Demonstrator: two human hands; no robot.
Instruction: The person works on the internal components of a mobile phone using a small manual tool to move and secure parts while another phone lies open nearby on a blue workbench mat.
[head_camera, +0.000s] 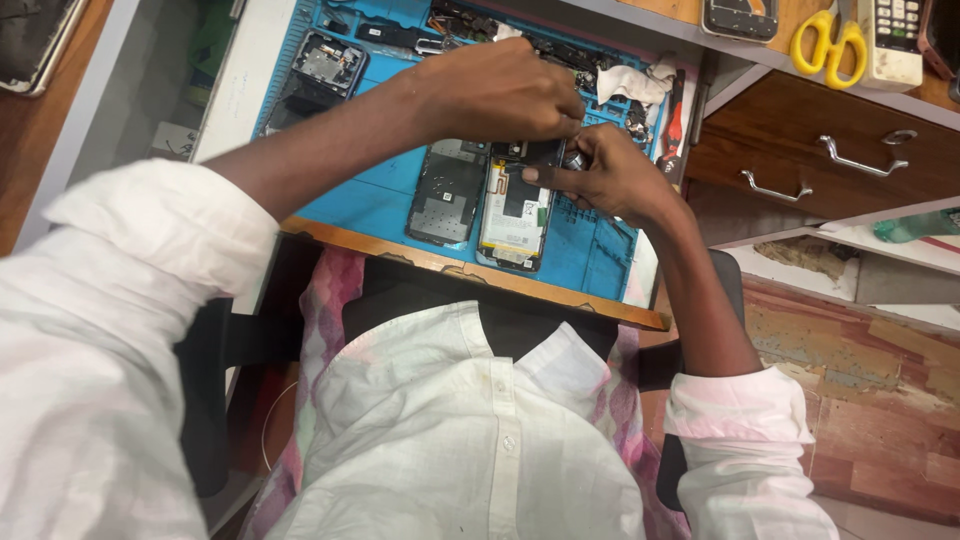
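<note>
An opened phone (515, 215), its battery and inner boards showing, lies on a blue work mat (385, 200). My right hand (615, 180) grips the phone's upper right edge, thumb pressed across its top. Just above it, my left hand (500, 92) hovers with fingers pinched together over the phone's top end. What the fingers pinch is hidden. A small round dark piece (575, 160) sits between the two hands. To the left of the phone lies a separate dark phone frame (445, 195).
More phone parts (325, 65) and a white cloth (635, 85) lie at the mat's far side, with a red-handled tool (675, 125) at its right edge. Yellow scissors (830, 42) rest on the desk above wooden drawers (830, 150). The mat's board has a wooden front edge (480, 272).
</note>
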